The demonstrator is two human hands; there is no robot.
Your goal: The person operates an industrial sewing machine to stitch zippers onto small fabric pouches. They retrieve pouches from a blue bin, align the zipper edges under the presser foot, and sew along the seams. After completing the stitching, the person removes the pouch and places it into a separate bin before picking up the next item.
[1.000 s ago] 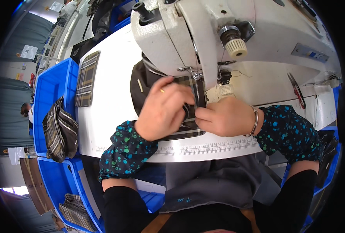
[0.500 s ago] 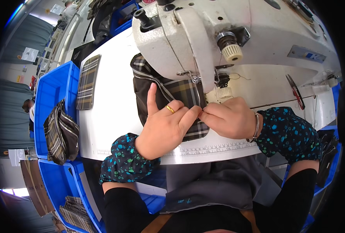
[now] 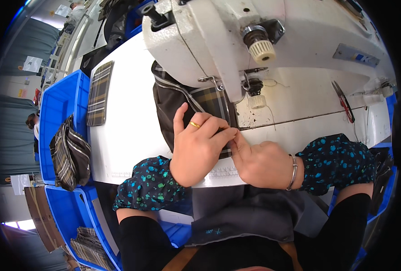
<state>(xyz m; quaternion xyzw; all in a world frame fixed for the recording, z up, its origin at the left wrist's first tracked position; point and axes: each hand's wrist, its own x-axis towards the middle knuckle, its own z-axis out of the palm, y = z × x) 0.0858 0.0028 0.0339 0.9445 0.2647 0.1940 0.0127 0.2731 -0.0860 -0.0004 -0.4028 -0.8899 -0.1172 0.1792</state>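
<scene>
Under both hands' fingers (image 3: 222, 136), zippered plaid fabric (image 3: 210, 100)

sewing machine (image 3: 295, 43): 1 | held plaid piece (image 3: 210, 98): 1 | scissors (image 3: 343, 101): 1 | ring (image 3: 194, 124): 1 | patterned sleeves (image 3: 338, 162): 2

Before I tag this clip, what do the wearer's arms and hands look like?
Left hand: ungloved, gold-coloured ring on one finger. Right hand: ungloved, silver-coloured bangle at the wrist. Both forearms: loose, gathered dark sleeve covers with blue and green spots. Above those, a short bare stretch, then plain black sleeves.
</scene>
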